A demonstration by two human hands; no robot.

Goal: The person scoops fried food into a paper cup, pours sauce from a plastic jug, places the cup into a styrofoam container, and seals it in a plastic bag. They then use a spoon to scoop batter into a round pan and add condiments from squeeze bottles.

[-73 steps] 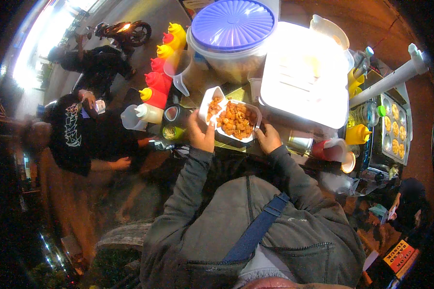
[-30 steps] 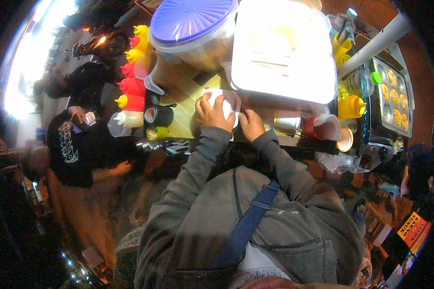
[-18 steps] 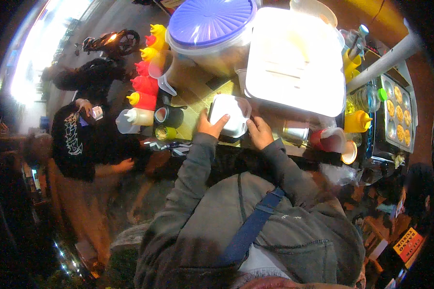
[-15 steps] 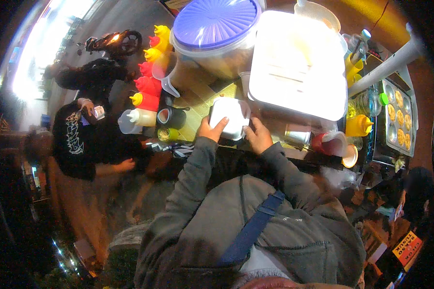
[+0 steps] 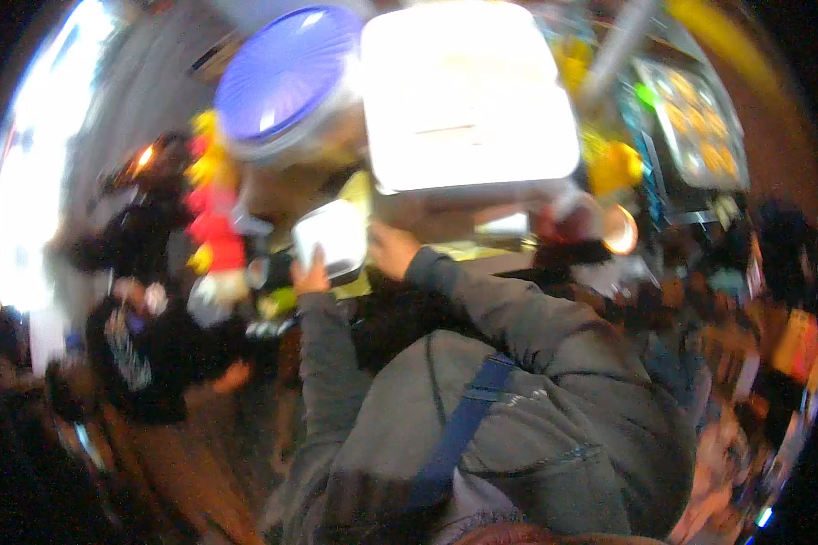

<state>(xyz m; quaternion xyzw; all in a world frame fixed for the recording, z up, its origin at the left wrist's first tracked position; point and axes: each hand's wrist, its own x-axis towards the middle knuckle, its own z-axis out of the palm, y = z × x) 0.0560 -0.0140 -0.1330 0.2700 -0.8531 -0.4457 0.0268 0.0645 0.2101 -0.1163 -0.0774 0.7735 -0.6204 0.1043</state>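
A small white lidded box, its corners rounded, is at the counter's front. My left hand grips its near left corner, thumb up over the lid. At the right side of the box is my right hand, its fingers smeared by motion, so whether they press on the box cannot be made out. Behind the box stands a big clear tub with a ribbed purple lid. A large white bin, washed out by glare, sits to the right of that tub.
Red and yellow squeeze bottles line the left edge. On the right are a yellow bottle, a reddish cup and a moulded pan with several golden rounds. A person in black is at the left, near a motorbike.
The whole view has swung, so the counter things sit further left and blurred. My hands and the box have shifted left with it, the box now tilted in the picture.
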